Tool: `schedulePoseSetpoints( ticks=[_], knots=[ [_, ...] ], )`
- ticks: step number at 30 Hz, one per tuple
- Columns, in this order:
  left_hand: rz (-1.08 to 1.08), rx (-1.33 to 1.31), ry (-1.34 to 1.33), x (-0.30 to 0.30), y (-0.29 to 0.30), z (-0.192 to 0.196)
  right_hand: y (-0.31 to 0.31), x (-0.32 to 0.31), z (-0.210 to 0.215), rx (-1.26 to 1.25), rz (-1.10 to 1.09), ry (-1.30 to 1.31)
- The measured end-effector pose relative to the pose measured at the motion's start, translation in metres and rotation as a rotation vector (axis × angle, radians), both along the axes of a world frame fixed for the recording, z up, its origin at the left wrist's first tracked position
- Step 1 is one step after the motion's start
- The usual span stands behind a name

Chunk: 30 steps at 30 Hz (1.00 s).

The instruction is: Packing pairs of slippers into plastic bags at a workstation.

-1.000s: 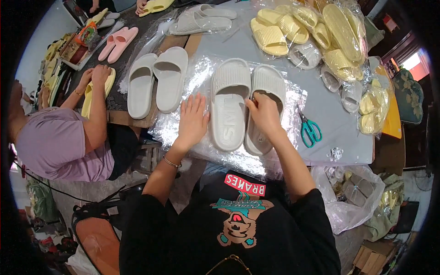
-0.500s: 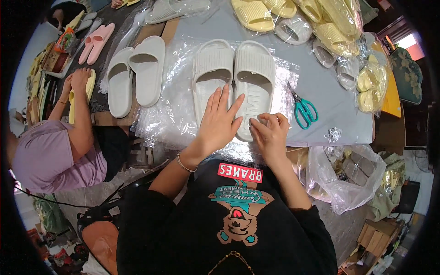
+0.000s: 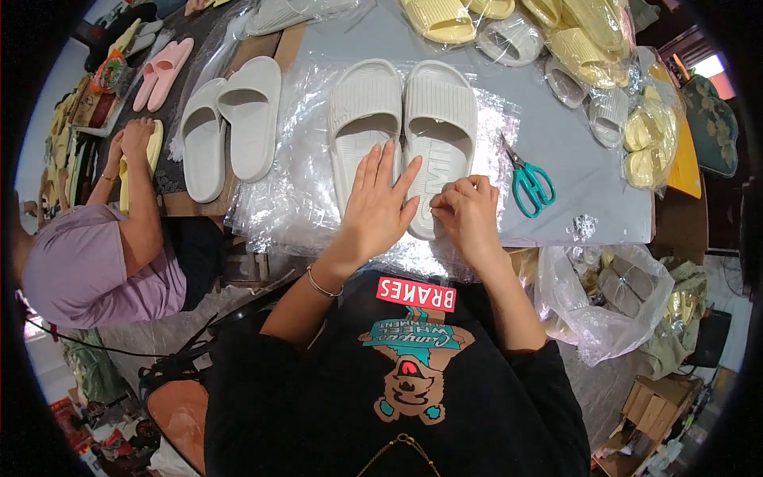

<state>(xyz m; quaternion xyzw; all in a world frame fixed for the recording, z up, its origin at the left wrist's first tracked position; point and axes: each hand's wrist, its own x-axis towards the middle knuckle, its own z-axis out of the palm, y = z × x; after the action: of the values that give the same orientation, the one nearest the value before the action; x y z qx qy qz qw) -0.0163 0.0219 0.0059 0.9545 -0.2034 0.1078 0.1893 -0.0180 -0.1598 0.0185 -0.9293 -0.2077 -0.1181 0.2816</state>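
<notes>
Two grey slide slippers lie side by side in front of me, toes pointing away: a left slipper (image 3: 364, 99) and a right slipper (image 3: 441, 94). They rest on clear plastic bags (image 3: 296, 179). My left hand (image 3: 372, 211) lies open, its spread fingers over the left slipper's footbed and the inner edge of the right one. On the right slipper's heel, my right hand (image 3: 467, 213) is closed with fingertips pinched together. Whatever it pinches, if anything, is too small to make out. Teal-handled scissors (image 3: 531, 189) lie on the table to its right.
Another grey slipper pair (image 3: 253, 119) sits at the left. Bagged yellow slippers (image 3: 584, 56) and grey ones are heaped far right on the grey table (image 3: 596, 219). A plastic sack (image 3: 604, 310) hangs below the right edge. A person (image 3: 103, 254) in purple works at left, hands on a yellow slipper.
My right hand's fingers have drawn closer together at the heel of the right slipper. My left hand stays flat. The whole view has shifted slightly.
</notes>
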Motion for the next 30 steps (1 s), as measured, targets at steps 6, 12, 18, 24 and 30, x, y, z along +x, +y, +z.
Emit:
schedulePoseSetpoints(
  ticks=[6,12,18,24,30],
  knots=[
    [0.006,-0.003,-0.009,-0.001,0.000,0.000,-0.002,-0.003,0.000,0.015,0.036,0.009],
    [-0.003,-0.013,-0.013,0.000,0.000,0.001,-0.003,-0.015,-0.007,0.133,-0.062,-0.063],
    [0.001,-0.002,-0.010,0.000,0.000,0.000,-0.008,-0.007,-0.006,0.067,0.065,-0.106],
    [0.025,0.009,0.005,0.000,-0.003,-0.002,0.000,-0.009,-0.003,0.032,0.066,-0.039],
    [0.030,0.052,-0.016,0.002,-0.004,-0.009,-0.006,-0.023,0.004,0.132,0.088,0.058]
  ],
)
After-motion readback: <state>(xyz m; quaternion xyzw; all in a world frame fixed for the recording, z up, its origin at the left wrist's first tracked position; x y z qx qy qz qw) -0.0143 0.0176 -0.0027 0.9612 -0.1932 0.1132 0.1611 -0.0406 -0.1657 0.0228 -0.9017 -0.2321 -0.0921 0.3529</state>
